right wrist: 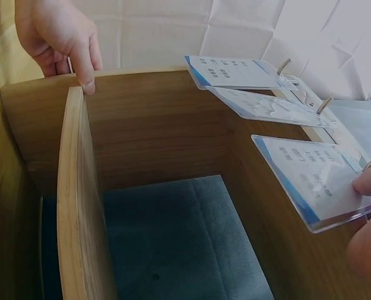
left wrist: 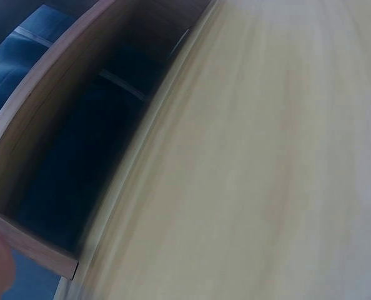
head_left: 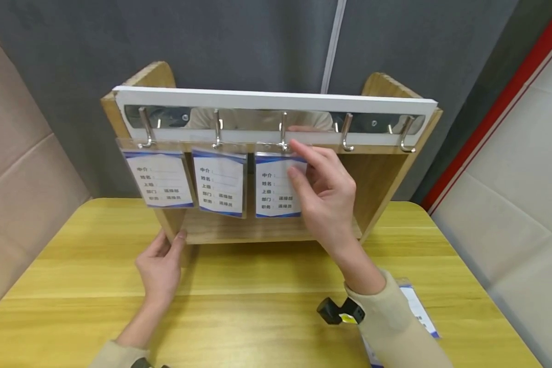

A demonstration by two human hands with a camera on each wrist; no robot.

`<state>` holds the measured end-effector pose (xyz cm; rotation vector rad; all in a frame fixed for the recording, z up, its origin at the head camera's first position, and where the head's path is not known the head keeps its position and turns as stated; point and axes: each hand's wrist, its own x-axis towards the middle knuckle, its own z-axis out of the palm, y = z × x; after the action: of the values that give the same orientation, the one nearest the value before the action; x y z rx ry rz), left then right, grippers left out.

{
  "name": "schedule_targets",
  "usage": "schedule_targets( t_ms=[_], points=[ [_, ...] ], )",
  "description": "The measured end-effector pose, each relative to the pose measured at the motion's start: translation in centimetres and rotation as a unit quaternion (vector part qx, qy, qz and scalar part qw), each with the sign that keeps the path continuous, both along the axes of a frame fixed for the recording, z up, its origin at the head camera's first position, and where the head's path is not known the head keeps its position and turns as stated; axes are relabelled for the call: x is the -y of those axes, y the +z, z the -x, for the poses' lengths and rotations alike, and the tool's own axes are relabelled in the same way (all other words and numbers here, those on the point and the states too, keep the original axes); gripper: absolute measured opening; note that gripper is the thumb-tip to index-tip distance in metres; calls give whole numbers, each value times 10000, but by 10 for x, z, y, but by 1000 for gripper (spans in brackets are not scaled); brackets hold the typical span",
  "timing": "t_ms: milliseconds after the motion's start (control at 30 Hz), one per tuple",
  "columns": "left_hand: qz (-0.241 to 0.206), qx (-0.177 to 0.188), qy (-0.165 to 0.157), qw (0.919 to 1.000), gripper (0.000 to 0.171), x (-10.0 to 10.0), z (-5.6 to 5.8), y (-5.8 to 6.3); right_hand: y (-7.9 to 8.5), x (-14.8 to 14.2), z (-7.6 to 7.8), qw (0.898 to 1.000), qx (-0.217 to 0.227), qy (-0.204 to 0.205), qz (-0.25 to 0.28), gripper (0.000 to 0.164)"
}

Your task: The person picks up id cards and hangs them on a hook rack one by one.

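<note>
A wooden rack [head_left: 267, 235] stands on the table with a white hook rail [head_left: 175, 97] along its top front. Clear-sleeved name badges hang there: the left badge [head_left: 158, 179], the middle badge [head_left: 220, 181] and the third badge [head_left: 276, 191] sit below the first three hooks. My right hand [head_left: 328, 197] pinches the third badge near its upper right, the index fingertip beside the centre hook [head_left: 283, 130]. In the right wrist view that badge [right wrist: 310, 172] juts out from the rail. My left hand [head_left: 158, 266] grips the lower left side panel of the rack, thumb in front.
Two more hooks, including the far-right hook [head_left: 407, 134], carry no badge. Another badge [head_left: 418, 309] lies on the table [head_left: 239, 317] at the right, and a further one is partly hidden under my right sleeve [head_left: 395, 322]. A grey partition [head_left: 257, 41] stands behind the rack.
</note>
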<state>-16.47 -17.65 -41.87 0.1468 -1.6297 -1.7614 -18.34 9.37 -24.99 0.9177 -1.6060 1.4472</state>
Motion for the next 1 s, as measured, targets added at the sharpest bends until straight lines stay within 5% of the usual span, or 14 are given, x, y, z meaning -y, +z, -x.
schedule_targets(
  t_ms=[1000],
  points=[
    [164,25,63,9998,33,0,-1,1,-14,-18,-6,9988,-296,-270,-287,54]
  ],
)
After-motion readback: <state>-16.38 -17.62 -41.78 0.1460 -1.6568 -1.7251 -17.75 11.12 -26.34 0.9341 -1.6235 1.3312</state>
